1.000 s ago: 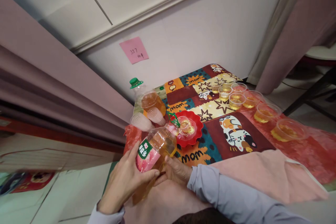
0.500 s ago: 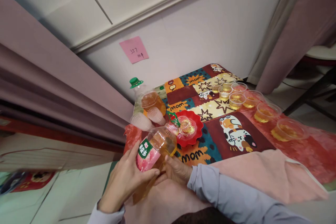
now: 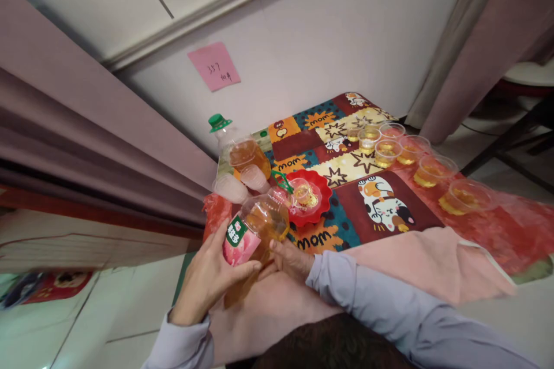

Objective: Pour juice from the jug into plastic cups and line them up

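Observation:
A large clear juice bottle with a pink and green label is tilted, its neck toward a red scalloped plate. My left hand is wrapped round the labelled body. My right hand grips the bottle from the right side, near its handle. A small plastic cup with a little yellow liquid stands on the plate under the bottle's mouth. A green strap-like ring lies by the bottle's neck at the plate's edge. The bottle's lower end is partly hidden by my hands.
Several cups of yellow juice line the table's right side. A second bottle with a green cap stands at the back left, beside stacks of empty cups. A pink cloth lies at the front edge; a curtain hangs left.
The whole scene sits slightly higher in view as my head tilts. Both hands keep hold of the bottle, which remains tilted over the red plate.

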{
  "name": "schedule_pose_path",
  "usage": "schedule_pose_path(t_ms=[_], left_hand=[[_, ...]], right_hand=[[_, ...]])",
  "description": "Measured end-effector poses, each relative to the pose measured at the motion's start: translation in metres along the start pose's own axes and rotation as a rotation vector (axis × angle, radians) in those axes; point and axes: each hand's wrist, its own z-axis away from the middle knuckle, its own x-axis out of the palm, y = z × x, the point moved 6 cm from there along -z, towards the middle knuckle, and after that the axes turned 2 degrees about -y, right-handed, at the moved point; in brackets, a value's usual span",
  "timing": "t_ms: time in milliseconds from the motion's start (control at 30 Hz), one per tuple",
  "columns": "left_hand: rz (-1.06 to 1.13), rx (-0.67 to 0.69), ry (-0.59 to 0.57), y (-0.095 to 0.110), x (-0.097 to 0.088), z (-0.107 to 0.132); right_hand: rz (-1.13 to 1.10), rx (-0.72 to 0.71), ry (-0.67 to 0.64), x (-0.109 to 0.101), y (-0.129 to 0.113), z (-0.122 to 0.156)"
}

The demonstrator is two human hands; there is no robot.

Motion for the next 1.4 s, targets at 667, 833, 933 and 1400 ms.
schedule_pose_path(t_ms=[667, 833, 933, 1400], left_hand=[[0.424, 0.147, 0.286, -0.064, 0.058, 0.038], [0.455, 0.083, 0.314, -0.066, 0.057, 0.042], [0.48, 0.053, 0.316, -0.069, 0.058, 0.043], [0.516, 0.053, 0.322, -0.081, 0.068, 0.046]], right_hand=[[0.754, -0.211, -0.008, 0.033, -0.062, 0.015], [1.375, -0.016, 0.126, 0.017, -0.11, 0.045], [1.632, -0.042, 0.308, 0.004, -0.168, 0.059], [2.319, 0.192, 0.258, -0.028, -0.22, -0.014]])
